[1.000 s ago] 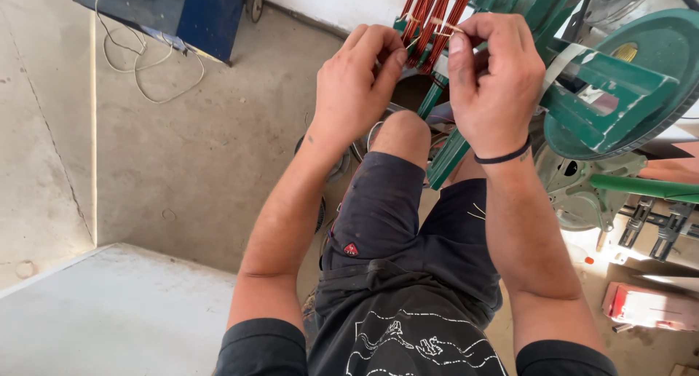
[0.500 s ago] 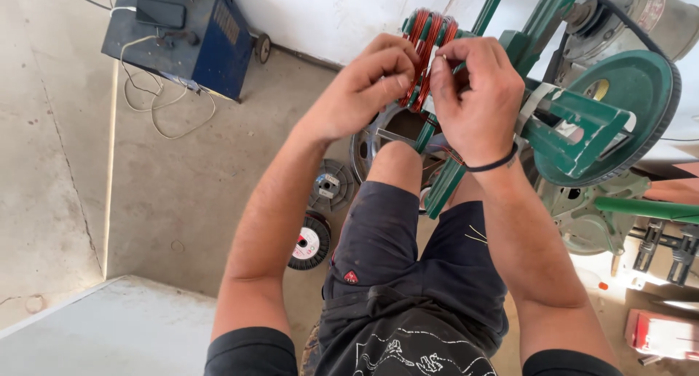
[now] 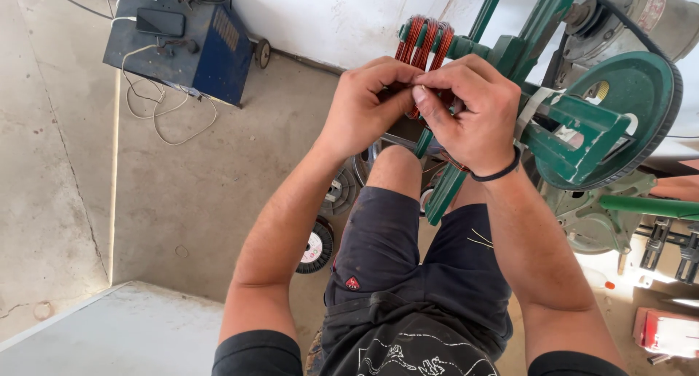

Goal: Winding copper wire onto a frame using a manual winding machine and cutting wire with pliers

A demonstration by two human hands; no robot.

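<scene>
Both hands meet at a bundle of red-brown copper wire coils (image 3: 422,37) wound on the green arm of a winding machine (image 3: 510,48). My left hand (image 3: 368,107) pinches the coil from the left with its fingers closed. My right hand (image 3: 470,110), a black band on its wrist, grips the same coil from the right, thumb pressed against the wire. The fingers hide the lower part of the coils. A green pulley wheel (image 3: 626,99) with a black belt sits right of my right hand.
A blue box-shaped machine on wheels (image 3: 186,41) with white cables stands on the concrete floor at far left. Wire spools (image 3: 317,245) lie on the floor by my knee. A grey slab (image 3: 109,332) is at lower left. A red box (image 3: 666,332) lies at lower right.
The view has tilted and shifted, so the hands and coil now sit lower and more central. Both hands stay on the coil, fingers drawn closer together.
</scene>
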